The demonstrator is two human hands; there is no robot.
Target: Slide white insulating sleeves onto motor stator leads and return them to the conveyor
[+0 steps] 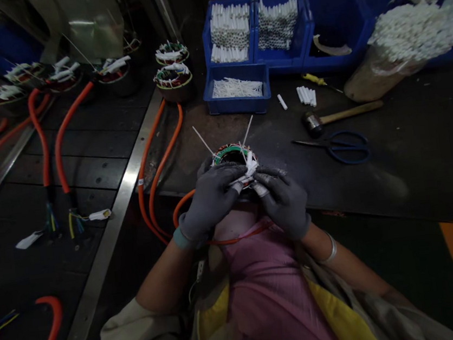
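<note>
In front of my body on the bench sits a motor stator [226, 151], a round ring with green and orange-brown windings. Two thin white cable ties [247, 130] stick up from its far rim. My left hand [213, 196], in a grey glove, lies over the ring's near left side, fingertips closed on a white sleeve [252, 162]. From the right, my gloved right hand [285, 199] pinches at the same white sleeve, with pale wraps on some fingertips. Between the fingers, the exact grip is partly hidden. Orange cables [183, 201] run beside my left wrist.
Blue bins [254, 36] with white tubes stand at the back, a blue tray [239, 103] of cable ties before them. Rightward lie scissors [346, 146], a hammer [346, 113], a yellow-handled screwdriver [314, 79] and a bag of white pieces [379, 73]. More stators [176, 91] stand left.
</note>
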